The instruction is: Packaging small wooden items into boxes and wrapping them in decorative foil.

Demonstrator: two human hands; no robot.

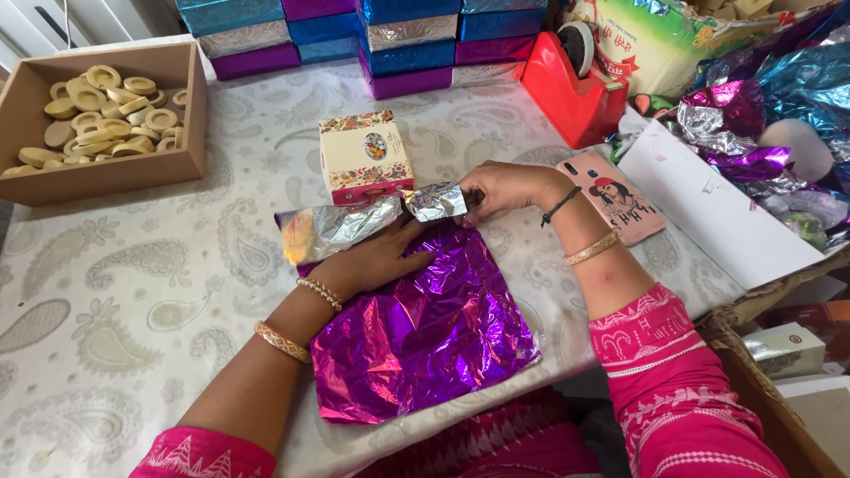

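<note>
A crinkled purple foil sheet [425, 332] lies on the table in front of me, its far edge turned up so the silver underside [341, 226] shows. My left hand [376, 257] lies flat on the foil, fingers spread and pressing it down. My right hand [500, 186] pinches the folded silver corner of the foil [436, 202] between its fingertips. A small floral-printed box [363, 158] stands just beyond the fold, apart from both hands.
A cardboard tray [18, 115] of pale round pieces sits at the far left. Stacked foil-wrapped boxes [390, 40] line the back. A red tape dispenser [571, 93], a phone in a pink case [620, 204], a white board [717, 208] and crumpled foil scraps [753, 142] crowd the right.
</note>
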